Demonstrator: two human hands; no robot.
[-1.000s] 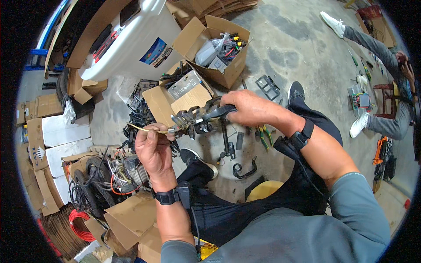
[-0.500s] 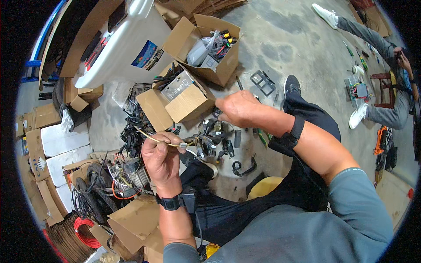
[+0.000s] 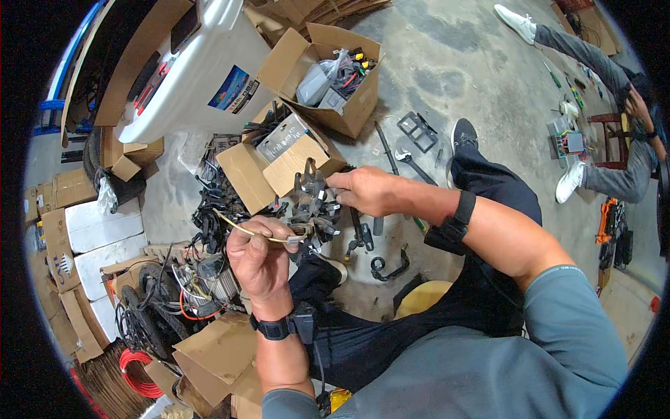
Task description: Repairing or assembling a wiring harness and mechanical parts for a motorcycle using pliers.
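Note:
My left hand (image 3: 259, 257) is closed, pinching a thin yellowish cable (image 3: 237, 225) between thumb and fingers. A small pale sleeve or tag shows on the cable beside the fingertips. The cable leads toward a hanging bundle of dark plug connectors and wires (image 3: 312, 202) in front of me. My right hand (image 3: 370, 191) is at the right side of this bundle, with its fingers curled and pressed together against it. Its fingertips are partly hidden, but they seem to grip the bundle's edge. Below the bundle, a short black fitting (image 3: 360, 239) and a curved black hose (image 3: 391, 265) lie on the floor.
An open carton of wires (image 3: 349, 119) and a smaller open box (image 3: 300, 164) stand ahead. An adjustable wrench (image 3: 417, 166) and a black plastic frame (image 3: 417, 133) lie on the floor. Dark parts (image 3: 209, 209) are heaped at left. A seated person (image 3: 614, 140) is at far right.
My right hand has moved slightly down, uncovering the wrench. The connector bundle has risen and swung left, now up between my hands. The left hand keeps its pinch on the cable.

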